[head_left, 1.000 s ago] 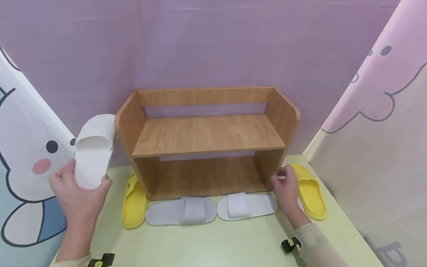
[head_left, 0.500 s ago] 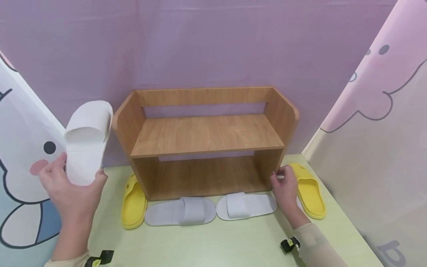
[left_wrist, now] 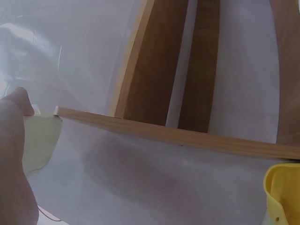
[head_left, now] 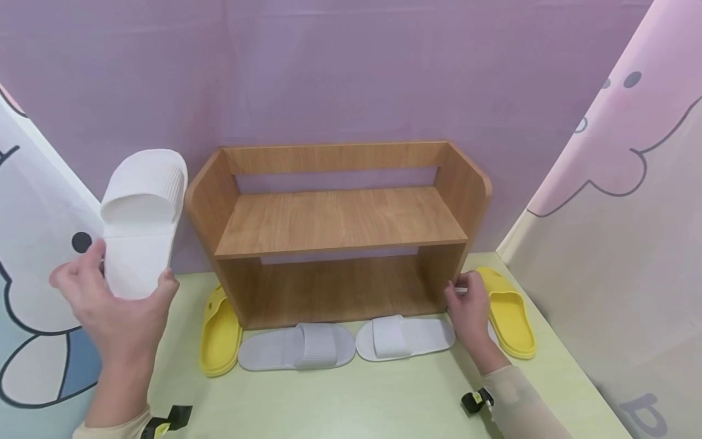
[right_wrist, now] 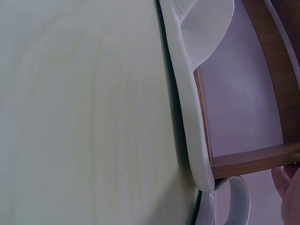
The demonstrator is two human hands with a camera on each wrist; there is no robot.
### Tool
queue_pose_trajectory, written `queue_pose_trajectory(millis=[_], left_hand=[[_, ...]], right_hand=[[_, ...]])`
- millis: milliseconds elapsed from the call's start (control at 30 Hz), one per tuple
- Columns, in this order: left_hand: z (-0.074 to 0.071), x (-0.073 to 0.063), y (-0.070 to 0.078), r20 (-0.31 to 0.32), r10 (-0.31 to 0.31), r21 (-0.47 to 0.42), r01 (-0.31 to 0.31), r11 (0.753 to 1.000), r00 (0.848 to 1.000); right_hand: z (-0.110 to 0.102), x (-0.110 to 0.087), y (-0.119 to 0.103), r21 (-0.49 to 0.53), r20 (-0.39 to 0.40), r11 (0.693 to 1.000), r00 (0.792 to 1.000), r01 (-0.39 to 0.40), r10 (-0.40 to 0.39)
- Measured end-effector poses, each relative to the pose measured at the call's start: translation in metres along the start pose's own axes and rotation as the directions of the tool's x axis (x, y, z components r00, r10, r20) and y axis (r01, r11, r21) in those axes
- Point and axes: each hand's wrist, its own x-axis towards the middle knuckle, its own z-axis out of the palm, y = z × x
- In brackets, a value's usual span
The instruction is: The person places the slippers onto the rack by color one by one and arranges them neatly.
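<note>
My left hand (head_left: 117, 317) holds a white slipper (head_left: 139, 256) by its heel end, thumb on one side and fingers on the other. The slipper is raised with its toe up, left of the two-tier wooden shelf (head_left: 340, 222). My right hand (head_left: 471, 314) is low at the shelf's right side, its bent fingers and thumb on the front edge of the side panel. In the right wrist view fingertips (right_wrist: 281, 180) touch that panel. Between the right hand and the shelf a small white bit shows, too little to tell what it is.
A grey slipper (head_left: 298, 349) and a white slipper (head_left: 406, 338) lie along the shelf's front on the pale green table (head_left: 307, 408). Yellow clogs stand at the left (head_left: 220, 338) and right (head_left: 510, 317). Another slipper (right_wrist: 239, 201), partly hidden, lies near the right hand.
My left hand has carried the white slipper up and a little to the left, away from the shelf's side. My right hand stays in place.
</note>
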Motion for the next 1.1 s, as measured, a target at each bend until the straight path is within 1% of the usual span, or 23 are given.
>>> queue_pose_trajectory(millis=[167,267,333,433,533,733,833,1000,1100], left_hand=[[0.001,0.002,0.005,-0.027,-0.014,0.005,0.014,1.0,1.0],[0.002,0.004,0.007,-0.053,-0.039,-0.013,0.038,0.999,0.998],[0.002,0.006,0.009,-0.051,-0.034,-0.016,0.034,0.999,0.998],[0.001,0.005,0.013,-0.025,-0.028,-0.014,0.028,1.0,0.999],[0.003,0.003,0.019,-0.002,-0.01,-0.008,0.01,1.0,1.0],[0.016,-0.001,0.034,0.016,0.019,-0.031,-0.019,0.999,1.0],[0.023,-0.004,0.038,0.032,0.038,-0.053,-0.036,0.998,0.999],[0.034,-0.01,0.043,0.085,0.04,-0.076,-0.034,0.997,0.996],[0.04,-0.014,0.046,0.145,0.037,-0.06,-0.028,0.998,0.989]], right_hand=[[0.0,0.0,0.0,0.004,-0.006,1.0,1.0,0.011,-0.011],[0.001,0.0,-0.001,-0.001,-0.008,1.0,1.0,0.011,-0.011],[0.001,0.0,-0.001,-0.003,-0.011,1.0,1.0,0.013,-0.013],[0.0,0.0,-0.002,-0.002,-0.016,1.0,1.0,0.013,-0.013],[0.0,0.0,-0.002,-0.006,-0.015,1.0,1.0,0.006,-0.006],[0.0,-0.001,-0.003,-0.026,-0.003,0.999,1.0,-0.025,0.025],[0.0,-0.001,-0.004,-0.03,-0.003,0.999,1.0,-0.027,0.027],[0.0,-0.001,-0.004,-0.027,-0.004,1.0,1.0,-0.013,0.013],[-0.001,-0.001,-0.004,-0.031,-0.005,0.999,1.0,-0.012,0.012]])
